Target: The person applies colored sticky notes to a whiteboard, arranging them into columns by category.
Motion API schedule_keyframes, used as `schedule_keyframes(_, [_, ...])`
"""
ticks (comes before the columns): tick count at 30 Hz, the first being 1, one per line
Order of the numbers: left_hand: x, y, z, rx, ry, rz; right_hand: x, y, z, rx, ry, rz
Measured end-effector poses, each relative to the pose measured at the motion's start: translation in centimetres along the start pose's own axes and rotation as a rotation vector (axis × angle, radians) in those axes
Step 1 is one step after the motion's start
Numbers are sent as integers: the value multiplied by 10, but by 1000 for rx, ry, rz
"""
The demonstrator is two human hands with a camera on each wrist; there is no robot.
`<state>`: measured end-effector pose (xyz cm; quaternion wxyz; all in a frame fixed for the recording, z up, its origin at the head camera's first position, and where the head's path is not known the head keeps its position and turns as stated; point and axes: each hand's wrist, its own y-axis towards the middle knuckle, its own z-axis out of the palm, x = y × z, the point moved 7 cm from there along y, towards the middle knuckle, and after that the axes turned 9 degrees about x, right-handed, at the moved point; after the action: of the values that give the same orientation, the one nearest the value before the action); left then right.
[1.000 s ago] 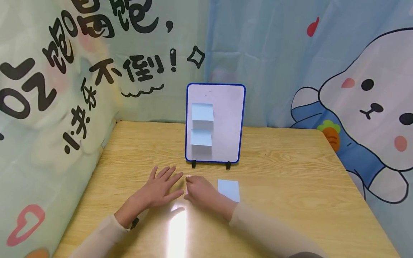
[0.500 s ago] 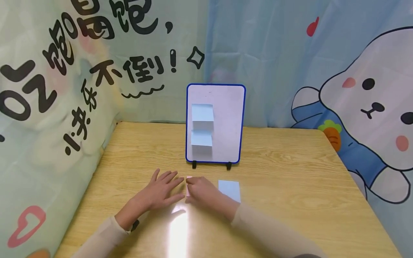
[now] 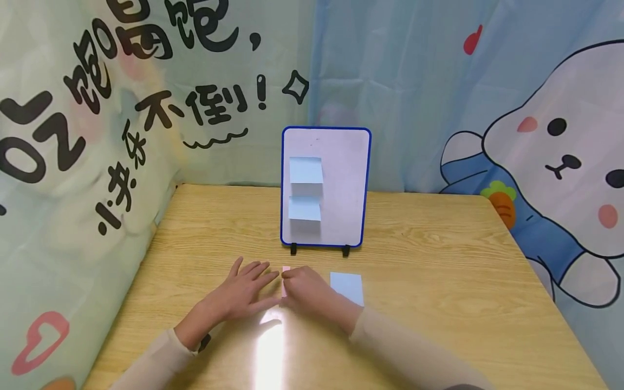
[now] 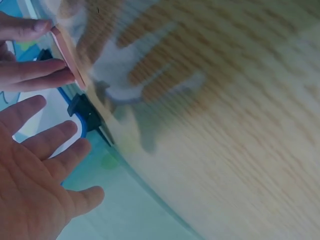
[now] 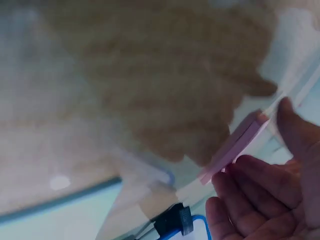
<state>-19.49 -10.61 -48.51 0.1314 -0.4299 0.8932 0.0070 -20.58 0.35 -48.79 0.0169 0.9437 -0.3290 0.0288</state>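
Observation:
A pink sticky note pad lies on the table in front of the whiteboard, mostly covered by my right hand in the head view. That hand's curled fingers and thumb hold the pad, and the right wrist view shows them along one edge of the pink pad. Just to its left is my left hand, palm down with fingers spread, its fingertips close to the pad. The left wrist view has this left hand holding nothing. A light blue sticky note pad lies right of my right hand.
Behind the hands a small blue-framed whiteboard stands on black feet. Two light blue sticky notes, an upper note and a lower note, hang on its left side with bottoms lifted. Printed curtains enclose the wooden table.
My left hand has drifted slightly down, and slightly more of the pink pad shows between the hands. My right hand stays almost in place.

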Motion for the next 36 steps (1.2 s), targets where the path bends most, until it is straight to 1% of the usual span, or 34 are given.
schedule_keyframes(3, [0, 0, 2, -16, 12, 10, 1, -1, 3, 15, 2, 19])
schedule_keyframes(7, [0, -1, 3, -29, 5, 31, 1, -2, 5, 28, 14, 44])
schedule_keyframes(10, [-1, -2, 2, -22, -2, 35, 1, -1, 3, 21, 7, 32])
schedule_keyframes(15, [0, -2, 4, 8, -9, 31, 0, 1, 3, 10, 1, -2])
schedule_keyframes(20, [-1, -2, 4, 22, -17, 32, -3, 2, 4, 23, 16, -1])
schedule_keyframes(27, [-3, -2, 6, 44, -9, 32, -6, 2, 4, 56, 76, 9])
schedule_keyframes(31, [-6, -2, 9, 63, 4, 58, -8, 1, 4, 77, 141, 20])
schedule_keyframes(36, [-12, 0, 15, 79, 12, 115, -11, -1, 1, 68, 199, 34])
